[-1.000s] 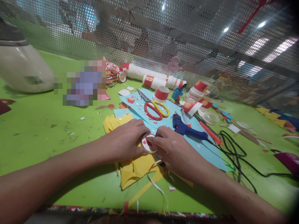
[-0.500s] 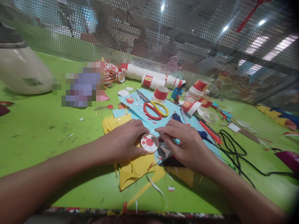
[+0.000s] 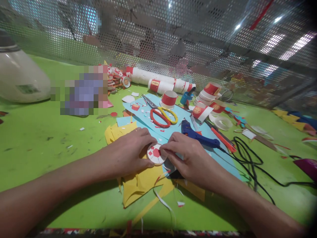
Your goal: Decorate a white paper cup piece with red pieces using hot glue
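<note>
A small round white disc [image 3: 155, 157] with red patches, patterned like a football, is gripped at its left edge between the thumb and fingers of my left hand [image 3: 128, 148]. From the other side my right hand [image 3: 189, 153] presses its pinched fingertips onto the disc's right part; whatever is between them is hidden. Underneath lie yellow paper [image 3: 141, 185] and light blue paper [image 3: 148, 112]. Beyond my hands rest scissors [image 3: 164, 117] with one red and one yellow handle. Just past my right hand is a blue glue gun [image 3: 200, 136].
White-and-red paper cups [image 3: 158, 79] lie in long stacks at the back by a perforated screen [image 3: 158, 43]. A red-handled tool [image 3: 224, 140] and black cable [image 3: 247, 158] lie at right. A large pale container [image 3: 24, 79] stands left. Paper scraps are scattered about.
My right hand has moved left, bringing its fingertips from beside the disc onto its right part. More of the glue gun shows. My left hand keeps its hold.
</note>
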`<state>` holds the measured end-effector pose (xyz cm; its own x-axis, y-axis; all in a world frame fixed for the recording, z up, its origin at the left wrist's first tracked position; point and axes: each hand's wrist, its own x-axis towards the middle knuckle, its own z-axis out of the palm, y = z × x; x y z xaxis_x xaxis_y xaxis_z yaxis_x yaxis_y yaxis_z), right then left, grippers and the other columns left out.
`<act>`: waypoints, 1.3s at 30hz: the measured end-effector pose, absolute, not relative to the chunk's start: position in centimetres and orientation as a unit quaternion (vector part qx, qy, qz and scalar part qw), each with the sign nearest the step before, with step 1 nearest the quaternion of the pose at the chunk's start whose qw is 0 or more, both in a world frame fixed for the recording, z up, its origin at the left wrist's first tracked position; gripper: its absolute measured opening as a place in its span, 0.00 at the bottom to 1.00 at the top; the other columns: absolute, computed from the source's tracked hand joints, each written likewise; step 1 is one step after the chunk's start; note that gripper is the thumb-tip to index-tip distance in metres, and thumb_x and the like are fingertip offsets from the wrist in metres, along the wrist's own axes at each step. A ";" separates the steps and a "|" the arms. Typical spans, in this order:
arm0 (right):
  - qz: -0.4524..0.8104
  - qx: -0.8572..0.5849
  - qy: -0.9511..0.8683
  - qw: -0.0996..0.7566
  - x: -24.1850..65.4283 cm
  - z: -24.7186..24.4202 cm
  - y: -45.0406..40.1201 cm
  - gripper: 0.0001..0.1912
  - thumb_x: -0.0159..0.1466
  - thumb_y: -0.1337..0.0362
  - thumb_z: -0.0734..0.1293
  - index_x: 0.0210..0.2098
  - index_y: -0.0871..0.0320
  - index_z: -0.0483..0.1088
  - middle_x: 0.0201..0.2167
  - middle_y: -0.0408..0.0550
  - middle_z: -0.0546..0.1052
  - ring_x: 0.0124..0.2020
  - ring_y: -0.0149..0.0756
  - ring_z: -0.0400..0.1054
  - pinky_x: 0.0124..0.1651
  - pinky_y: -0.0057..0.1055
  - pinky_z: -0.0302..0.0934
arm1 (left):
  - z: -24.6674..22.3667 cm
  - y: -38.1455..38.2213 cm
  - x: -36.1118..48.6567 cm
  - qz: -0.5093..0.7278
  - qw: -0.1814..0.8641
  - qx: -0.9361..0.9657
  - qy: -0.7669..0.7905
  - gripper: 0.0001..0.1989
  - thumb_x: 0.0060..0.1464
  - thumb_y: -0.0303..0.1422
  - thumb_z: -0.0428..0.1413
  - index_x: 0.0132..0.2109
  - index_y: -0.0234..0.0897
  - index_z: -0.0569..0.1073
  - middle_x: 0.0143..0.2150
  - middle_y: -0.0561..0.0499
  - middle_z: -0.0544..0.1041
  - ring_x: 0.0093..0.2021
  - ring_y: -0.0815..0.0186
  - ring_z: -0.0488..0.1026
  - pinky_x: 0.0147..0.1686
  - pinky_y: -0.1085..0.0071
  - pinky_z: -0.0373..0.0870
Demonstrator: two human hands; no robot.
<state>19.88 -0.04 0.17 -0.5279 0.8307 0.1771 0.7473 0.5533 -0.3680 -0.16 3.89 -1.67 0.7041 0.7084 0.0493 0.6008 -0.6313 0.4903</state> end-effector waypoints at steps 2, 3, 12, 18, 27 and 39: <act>0.133 -0.461 -0.864 0.154 19.8 0.1 -0.2 0.12 0.67 0.70 0.60 0.39 0.62 0.76 0.29 0.47 0.67 0.31 0.35 0.61 0.32 0.32 0.54 | -1.7 3.9 -0.1 0.119 0.224 0.895 0.367 0.12 0.52 0.39 0.59 0.41 0.37 0.72 0.38 0.48 0.67 0.41 0.59 0.64 0.38 0.66 0.63; 0.135 -0.462 -0.864 0.152 19.7 0.1 -0.2 0.12 0.67 0.70 0.60 0.40 0.62 0.76 0.29 0.47 0.67 0.31 0.35 0.61 0.33 0.32 0.54 | -1.7 3.9 -0.1 0.119 0.224 0.895 0.366 0.12 0.52 0.39 0.59 0.40 0.37 0.72 0.38 0.48 0.67 0.41 0.59 0.64 0.38 0.66 0.63; 0.132 -0.456 -0.871 0.128 19.5 -0.2 -0.5 0.12 0.69 0.68 0.59 0.42 0.59 0.75 0.31 0.47 0.65 0.33 0.35 0.60 0.34 0.31 0.53 | -1.5 3.8 0.0 0.123 0.223 0.896 0.362 0.11 0.53 0.40 0.58 0.36 0.36 0.70 0.36 0.49 0.67 0.38 0.61 0.64 0.34 0.68 0.62; 0.131 -0.460 -0.872 0.107 19.3 -0.3 -0.4 0.13 0.69 0.68 0.58 0.42 0.59 0.74 0.31 0.47 0.64 0.33 0.36 0.58 0.34 0.31 0.53 | -1.5 3.8 -0.1 0.125 0.219 0.900 0.357 0.10 0.53 0.38 0.58 0.34 0.36 0.69 0.36 0.49 0.66 0.38 0.61 0.64 0.35 0.67 0.62; 0.113 -0.460 -0.877 0.077 18.9 -0.3 -0.4 0.14 0.69 0.70 0.57 0.47 0.59 0.73 0.32 0.48 0.63 0.33 0.37 0.58 0.34 0.32 0.53 | -1.9 4.0 -0.1 0.132 0.214 0.903 0.347 0.09 0.53 0.38 0.58 0.35 0.36 0.68 0.36 0.49 0.67 0.39 0.61 0.64 0.35 0.67 0.62; 0.095 -0.455 -0.883 0.068 18.6 -0.3 -0.4 0.11 0.66 0.73 0.59 0.42 0.60 0.73 0.32 0.48 0.64 0.34 0.37 0.57 0.33 0.31 0.51 | -2.1 4.2 -0.1 0.131 0.211 0.904 0.349 0.09 0.52 0.37 0.58 0.34 0.37 0.68 0.36 0.50 0.66 0.40 0.61 0.64 0.35 0.68 0.62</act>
